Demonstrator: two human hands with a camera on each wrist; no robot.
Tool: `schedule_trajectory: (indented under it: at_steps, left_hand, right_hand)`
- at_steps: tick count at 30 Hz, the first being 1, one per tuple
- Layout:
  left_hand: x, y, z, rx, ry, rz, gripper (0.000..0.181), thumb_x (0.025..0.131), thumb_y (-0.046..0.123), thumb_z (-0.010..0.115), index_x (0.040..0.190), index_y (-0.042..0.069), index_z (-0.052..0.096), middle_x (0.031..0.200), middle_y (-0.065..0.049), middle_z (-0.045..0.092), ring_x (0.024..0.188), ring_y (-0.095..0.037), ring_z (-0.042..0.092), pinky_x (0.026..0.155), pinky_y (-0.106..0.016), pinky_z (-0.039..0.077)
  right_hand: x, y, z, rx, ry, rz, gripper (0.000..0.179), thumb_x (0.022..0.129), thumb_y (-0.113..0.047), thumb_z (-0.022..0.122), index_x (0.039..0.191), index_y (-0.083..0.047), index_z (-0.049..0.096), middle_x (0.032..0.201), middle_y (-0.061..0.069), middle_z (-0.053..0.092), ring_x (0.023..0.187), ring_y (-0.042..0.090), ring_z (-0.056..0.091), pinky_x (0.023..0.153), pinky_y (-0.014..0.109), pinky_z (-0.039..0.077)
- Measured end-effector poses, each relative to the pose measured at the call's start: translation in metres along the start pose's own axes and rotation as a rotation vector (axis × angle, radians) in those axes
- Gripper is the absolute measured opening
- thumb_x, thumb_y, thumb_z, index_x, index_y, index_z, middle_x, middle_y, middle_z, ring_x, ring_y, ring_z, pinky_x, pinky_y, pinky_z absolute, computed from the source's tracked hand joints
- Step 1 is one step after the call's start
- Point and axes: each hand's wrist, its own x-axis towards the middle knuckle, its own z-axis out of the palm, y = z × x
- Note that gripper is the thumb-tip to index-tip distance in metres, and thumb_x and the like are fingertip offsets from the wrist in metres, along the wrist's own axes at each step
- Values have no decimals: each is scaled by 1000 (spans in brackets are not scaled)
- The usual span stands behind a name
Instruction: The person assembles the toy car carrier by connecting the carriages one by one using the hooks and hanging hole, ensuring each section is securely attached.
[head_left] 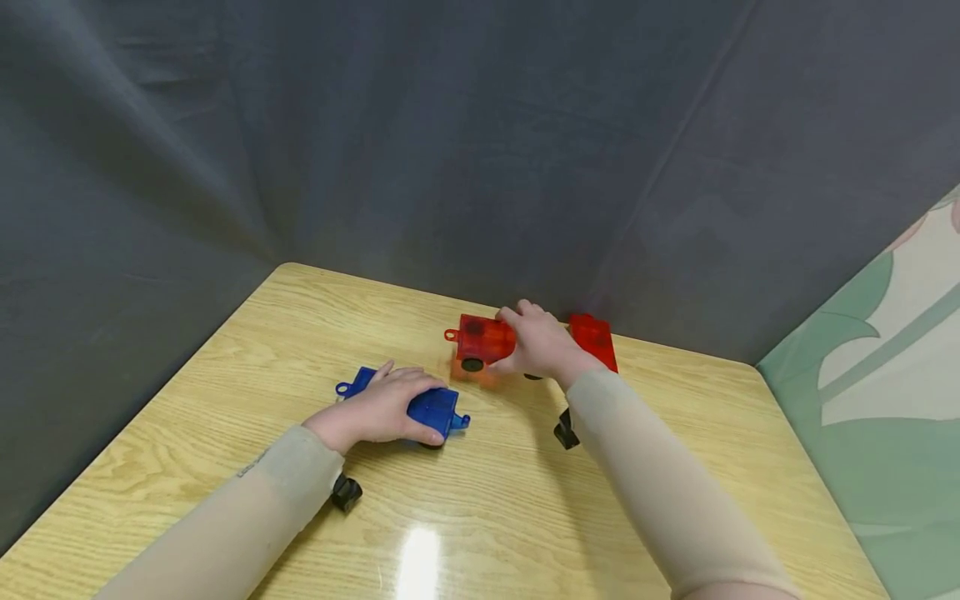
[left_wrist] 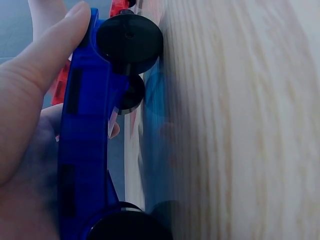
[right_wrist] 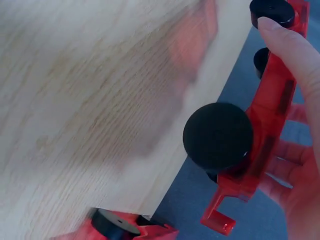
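My left hand [head_left: 384, 410] grips a translucent blue toy train car [head_left: 433, 410] by its sides, the thumb along the near side. Its black wheels [left_wrist: 131, 42] show just over the tabletop in the left wrist view. A loop points left and a hook points right. Farther back, my right hand [head_left: 542, 340] holds a translucent red toy train car [head_left: 480, 337] between thumb and fingers. The right wrist view shows this car raised off the wood, its hook [right_wrist: 220, 221] hanging free. A second red toy car [head_left: 596, 340] stands to the right, partly behind my right hand and wrist.
The pale wooden table [head_left: 720, 467] ends at a grey cloth [head_left: 465, 150] behind and to the left. A leaf-patterned surface [head_left: 892, 417] borders it on the right. Black wrist-camera mounts [head_left: 346, 493] hang below both sleeves.
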Motion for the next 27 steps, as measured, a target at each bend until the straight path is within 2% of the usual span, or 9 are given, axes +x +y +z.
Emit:
schedule_trajectory:
  at_steps: [3,6,11,16,19,23,27]
  left_hand:
    - [0,1,0,-2,4,7,88,77,62,75,147,18,48,151,-11,42,144,-31,27,115,-55,-6]
    - [0,2,0,-4,9,13,88,77,62,76,147,17,48,151,-11,42,144,-31,27,115,-56,-5]
    - [-1,4,0,-6,12,9,87,77,61,76,147,17,49,151,-12,42,144,-32,27,115,-55,-5]
    - [-1,5,0,-9,9,6,87,77,61,75,148,17,48,152,-12,41,144,-32,26,115,-55,-5]
    - [-1,5,1,-6,11,8,87,77,61,75,148,17,48,152,-12,41,144,-32,26,115,-55,-5]
    - [-1,5,1,-2,15,10,87,77,61,75,147,18,48,151,-12,42,144,-31,26,115,-55,-4]
    - [-2,5,2,-2,17,10,87,77,62,75,147,18,49,151,-11,42,144,-31,27,115,-55,-4]
  right_hand:
    - [-9,1,-4,2,18,19,94,71,-64,79,145,-13,49,134,15,47,119,34,46,102,52,41]
    - [-19,2,-7,12,40,36,93,70,-64,79,142,-11,51,127,14,49,113,33,49,99,49,44]
    - [-36,2,-13,14,75,10,88,69,-64,80,135,-11,56,107,6,51,94,25,51,83,41,48]
    - [-52,3,-14,2,100,-23,85,69,-70,76,129,-13,58,98,1,49,83,21,50,72,34,45]
    - [-61,4,-14,12,116,-26,81,69,-67,78,126,-13,59,96,0,48,80,20,49,69,32,44]
    - [-74,4,-14,29,132,-34,76,68,-63,81,122,-13,60,94,-1,49,79,19,49,69,32,44]
    - [-86,5,-12,46,136,-49,78,67,-68,79,121,-13,61,97,-1,51,83,18,51,73,33,47]
